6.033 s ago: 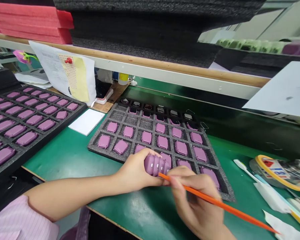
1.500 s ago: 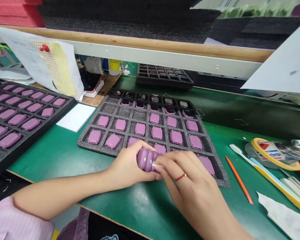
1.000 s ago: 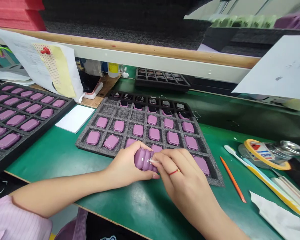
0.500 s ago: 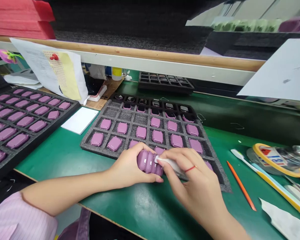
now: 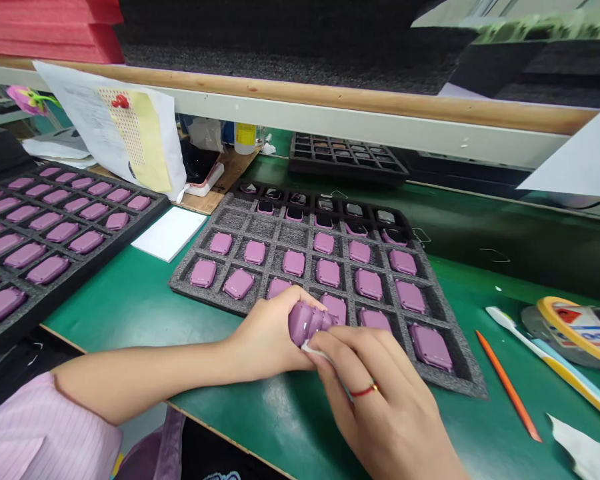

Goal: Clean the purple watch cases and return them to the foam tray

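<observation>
Several glossy purple watch cases [image 5: 305, 321] are clasped together in my left hand [image 5: 270, 333], above the near edge of the foam tray. My right hand [image 5: 375, 387], with a red band on one finger, pinches a small white cloth [image 5: 313, 348] against the lower side of these cases. Most of the cloth is hidden by my fingers. Behind my hands the grey foam tray [image 5: 266, 280] holds purple cases in its near rows and dark-screened pieces in its far rows.
At left stands a black tray [image 5: 130, 238] of purple cases, beside a white pad [image 5: 170, 233]. An orange stick [image 5: 509, 385], a toothbrush [image 5: 555, 363], a tape roll [image 5: 575, 327] and torn paper [image 5: 587, 447] lie at right. A shelf edge [image 5: 300, 97] crosses above.
The held cases have turned in my left hand. My right hand has moved down and left, bringing the cloth to their lower side. The whole view has shifted slightly.
</observation>
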`<act>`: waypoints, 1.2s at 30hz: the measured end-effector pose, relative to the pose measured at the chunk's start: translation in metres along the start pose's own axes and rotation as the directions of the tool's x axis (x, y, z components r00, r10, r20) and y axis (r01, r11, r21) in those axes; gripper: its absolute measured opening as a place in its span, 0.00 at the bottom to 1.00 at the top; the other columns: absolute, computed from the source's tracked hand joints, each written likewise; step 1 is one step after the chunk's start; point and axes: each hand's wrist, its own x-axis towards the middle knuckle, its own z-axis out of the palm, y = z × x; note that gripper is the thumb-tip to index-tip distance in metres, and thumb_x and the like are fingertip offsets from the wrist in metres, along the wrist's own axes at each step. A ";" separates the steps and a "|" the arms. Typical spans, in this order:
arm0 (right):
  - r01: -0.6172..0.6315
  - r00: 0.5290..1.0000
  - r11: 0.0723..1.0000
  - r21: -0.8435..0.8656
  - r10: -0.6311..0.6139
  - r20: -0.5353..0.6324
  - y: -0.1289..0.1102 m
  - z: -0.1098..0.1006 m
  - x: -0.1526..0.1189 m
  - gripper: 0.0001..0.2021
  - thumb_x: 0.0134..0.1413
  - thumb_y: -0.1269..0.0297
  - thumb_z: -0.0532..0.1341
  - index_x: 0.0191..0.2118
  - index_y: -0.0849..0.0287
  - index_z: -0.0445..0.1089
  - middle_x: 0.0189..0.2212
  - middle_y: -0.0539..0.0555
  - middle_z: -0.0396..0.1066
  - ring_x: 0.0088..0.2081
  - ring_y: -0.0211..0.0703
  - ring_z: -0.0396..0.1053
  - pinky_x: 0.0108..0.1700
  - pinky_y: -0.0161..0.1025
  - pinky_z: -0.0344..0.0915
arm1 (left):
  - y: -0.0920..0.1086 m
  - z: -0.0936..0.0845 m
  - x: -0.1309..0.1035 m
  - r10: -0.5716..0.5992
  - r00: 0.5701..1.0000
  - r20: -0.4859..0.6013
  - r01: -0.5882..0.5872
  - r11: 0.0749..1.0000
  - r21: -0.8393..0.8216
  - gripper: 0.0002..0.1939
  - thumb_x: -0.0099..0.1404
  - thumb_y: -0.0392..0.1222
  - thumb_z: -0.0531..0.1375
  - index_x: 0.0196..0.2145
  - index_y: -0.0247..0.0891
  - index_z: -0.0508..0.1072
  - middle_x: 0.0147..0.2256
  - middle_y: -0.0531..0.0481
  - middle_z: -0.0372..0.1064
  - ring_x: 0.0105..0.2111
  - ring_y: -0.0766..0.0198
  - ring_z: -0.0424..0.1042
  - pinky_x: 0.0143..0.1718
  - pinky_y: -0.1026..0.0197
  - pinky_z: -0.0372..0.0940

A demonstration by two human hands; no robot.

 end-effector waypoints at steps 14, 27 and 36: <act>-0.007 0.999 0.998 -0.056 0.005 -0.040 -0.001 0.001 0.001 0.07 0.63 0.76 0.58 0.45 0.61 0.66 0.35 0.58 0.71 0.36 0.47 0.66 0.36 0.43 0.67 | 0.000 0.002 0.000 -0.005 0.999 -0.045 0.005 1.000 -0.013 0.26 0.46 0.41 0.72 0.43 0.41 0.70 0.42 0.50 0.76 0.42 0.56 0.74 0.44 0.57 0.67; -0.007 1.000 0.997 -0.079 0.006 -0.024 -0.006 0.001 0.002 0.06 0.63 0.76 0.59 0.45 0.61 0.66 0.34 0.58 0.71 0.35 0.47 0.66 0.36 0.43 0.66 | 0.001 0.004 -0.002 -0.012 0.999 -0.042 0.011 1.000 -0.027 0.25 0.47 0.39 0.71 0.43 0.42 0.70 0.41 0.52 0.76 0.41 0.57 0.74 0.42 0.59 0.67; -0.233 0.970 0.968 0.094 0.238 -0.050 0.012 -0.005 0.003 0.02 0.62 0.69 0.61 0.39 0.55 0.67 0.32 0.52 0.73 0.33 0.43 0.72 0.34 0.39 0.69 | 0.004 0.005 -0.003 -0.043 0.996 -0.077 0.045 0.999 0.018 0.27 0.46 0.44 0.74 0.43 0.42 0.71 0.43 0.50 0.77 0.42 0.55 0.75 0.45 0.55 0.67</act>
